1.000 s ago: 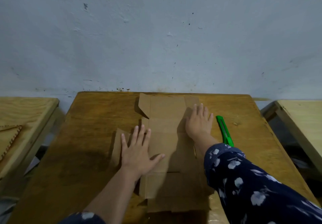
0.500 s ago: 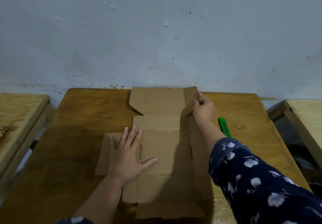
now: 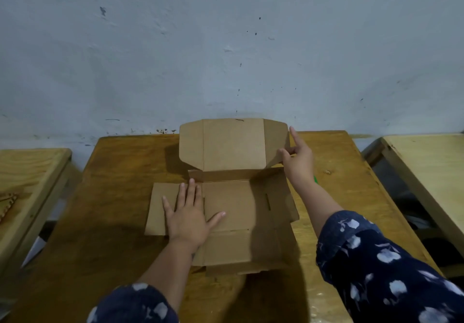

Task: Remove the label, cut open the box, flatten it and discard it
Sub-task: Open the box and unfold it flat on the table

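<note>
An unfolded brown cardboard box (image 3: 233, 204) lies spread on the wooden table (image 3: 120, 197). My left hand (image 3: 188, 214) presses flat, fingers apart, on the box's left panels. My right hand (image 3: 297, 158) pinches the right edge of the far flap, which now stands upright against the wall side. The right side panel also tilts up a little. A sliver of the green utility knife (image 3: 315, 179) shows just behind my right wrist; the rest is hidden by my arm.
A grey-white wall (image 3: 226, 46) rises directly behind the table. A light wooden table (image 3: 426, 162) stands to the right and another (image 3: 27, 172) to the left, each separated by a narrow gap.
My right hand went from pressing flat on the cardboard to gripping the far flap's right edge and lifting it upright. My left hand stayed pressed on the left panels.
</note>
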`<state>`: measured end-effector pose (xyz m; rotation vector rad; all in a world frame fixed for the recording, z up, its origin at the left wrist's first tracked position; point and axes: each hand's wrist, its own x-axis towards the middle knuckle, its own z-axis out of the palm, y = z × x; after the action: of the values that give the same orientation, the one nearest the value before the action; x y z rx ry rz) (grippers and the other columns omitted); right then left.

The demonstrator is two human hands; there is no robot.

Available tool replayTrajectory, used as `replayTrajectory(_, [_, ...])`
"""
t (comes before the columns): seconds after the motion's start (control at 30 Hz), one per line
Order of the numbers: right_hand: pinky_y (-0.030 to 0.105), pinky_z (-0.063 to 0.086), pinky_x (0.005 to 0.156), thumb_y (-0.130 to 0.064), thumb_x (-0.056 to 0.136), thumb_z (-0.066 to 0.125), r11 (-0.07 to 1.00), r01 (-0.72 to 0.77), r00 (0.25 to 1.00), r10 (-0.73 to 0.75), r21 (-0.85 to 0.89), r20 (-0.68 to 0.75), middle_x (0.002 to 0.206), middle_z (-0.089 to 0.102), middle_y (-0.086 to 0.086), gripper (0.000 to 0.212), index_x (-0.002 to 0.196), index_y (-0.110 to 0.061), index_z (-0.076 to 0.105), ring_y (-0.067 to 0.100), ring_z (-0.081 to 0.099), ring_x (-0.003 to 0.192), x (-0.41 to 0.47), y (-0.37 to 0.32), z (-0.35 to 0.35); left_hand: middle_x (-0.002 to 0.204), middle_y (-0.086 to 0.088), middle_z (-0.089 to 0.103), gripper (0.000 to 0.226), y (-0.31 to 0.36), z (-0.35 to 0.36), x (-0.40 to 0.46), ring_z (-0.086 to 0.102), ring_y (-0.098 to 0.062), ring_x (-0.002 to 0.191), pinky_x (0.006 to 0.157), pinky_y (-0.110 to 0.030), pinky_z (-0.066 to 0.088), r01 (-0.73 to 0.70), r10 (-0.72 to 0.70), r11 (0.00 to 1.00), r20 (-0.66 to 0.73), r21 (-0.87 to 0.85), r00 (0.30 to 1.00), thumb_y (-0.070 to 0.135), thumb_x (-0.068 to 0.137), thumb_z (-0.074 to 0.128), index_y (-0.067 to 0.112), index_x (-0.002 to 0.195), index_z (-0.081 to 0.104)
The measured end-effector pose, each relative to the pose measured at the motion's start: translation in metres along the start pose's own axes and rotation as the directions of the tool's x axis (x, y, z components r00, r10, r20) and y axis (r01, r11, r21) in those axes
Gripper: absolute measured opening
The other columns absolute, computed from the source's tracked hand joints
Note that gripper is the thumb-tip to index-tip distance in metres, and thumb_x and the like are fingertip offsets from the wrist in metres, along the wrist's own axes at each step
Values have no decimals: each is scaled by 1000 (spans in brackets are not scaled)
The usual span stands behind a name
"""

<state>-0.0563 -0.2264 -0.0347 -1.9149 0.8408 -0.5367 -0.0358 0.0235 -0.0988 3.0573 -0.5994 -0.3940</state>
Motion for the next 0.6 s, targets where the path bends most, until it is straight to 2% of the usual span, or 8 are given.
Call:
replayTrajectory(0.1, [20, 44, 54, -11, 92, 57, 999, 18, 1000, -18, -47, -8, 86, 61, 1, 63, 143, -40, 33, 9, 55, 66, -19, 3, -4, 158, 0, -20, 103, -2, -1, -7, -21, -19, 145, 115, -59, -7, -30, 31, 999, 54, -26, 998, 85, 75, 10, 18, 152, -5])
replayTrajectory(0.17, [18, 42, 55, -10, 92, 57, 998, 9, 1000, -11, -69, -24, 86, 59, -1, 64, 143, -40, 33, 6, 53, 66, -31, 5, -6, 161, 1, -9, 103, -6, -2, -14, -13, -17, 147, 115, -55, -5, -54, 57, 995, 37, -85, 998, 85, 76, 15, 18, 153, 2])
replayTrajectory(0.23, [24, 47, 61, -9, 91, 59, 996, 10, 999, -14, -91, -43, 83, 57, -3, 64, 143, -39, 34, 7, 54, 67, -43, 8, -6, 159, 1, 20, 88, -11, -7, -23, 10, -17, 147, 116, -49, 9, -92, 64, 978, -149, -190, 987, 77, 83, 25, 20, 150, 24])
replayTrajectory(0.3, [34, 51, 68, -7, 90, 60, 995, 7, 998, -13, -103, -63, 78, 56, -2, 59, 138, -33, 40, 12, 55, 68, -52, 11, -8, 139, 0, 50, 60, -14, -19, -28, 40, -18, 132, 105, -42, 31, -198, 102, 962, -424, -190, 900, 62, 89, 35, 23, 133, 49])
replayTrajectory(0.33, [39, 52, 71, -7, 90, 60, 995, -7, 997, 0, -97, -71, 78, 58, 1, 54, 135, -30, 43, 16, 57, 71, -56, 13, -9, 127, 1, 56, 49, -13, -27, -28, 48, -18, 122, 98, -39, 36, -256, 151, 958, -529, -130, 835, 55, 90, 40, 23, 124, 56])
replayTrajectory(0.4, [44, 53, 76, -7, 90, 60, 996, -41, 997, 36, -81, -72, 85, 63, 6, 45, 130, -24, 47, 23, 61, 79, -64, 17, -11, 120, 0, 58, 35, -11, -46, -21, 51, -20, 113, 92, -38, 39, -328, 231, 944, -647, -31, 727, 44, 90, 50, 23, 117, 58])
replayTrajectory(0.47, [39, 51, 74, -6, 91, 58, 995, -53, 997, 48, -80, -65, 90, 64, 8, 42, 129, -18, 47, 25, 61, 82, -71, 19, -13, 128, -2, 54, 38, -5, -67, -11, 48, -22, 120, 97, -40, 37, -346, 243, 938, -678, -17, 694, 38, 91, 55, 23, 126, 54])
replayTrajectory(0.6, [32, 47, 76, -5, 92, 56, 994, -68, 995, 62, -80, -72, 106, 67, 12, 37, 128, -13, 49, 28, 63, 98, -84, 18, -13, 148, 3, 41, 50, 3, -92, 9, 35, -18, 135, 108, -40, 29, -311, 223, 949, -571, -59, 790, 37, 97, 45, 28, 145, 34])
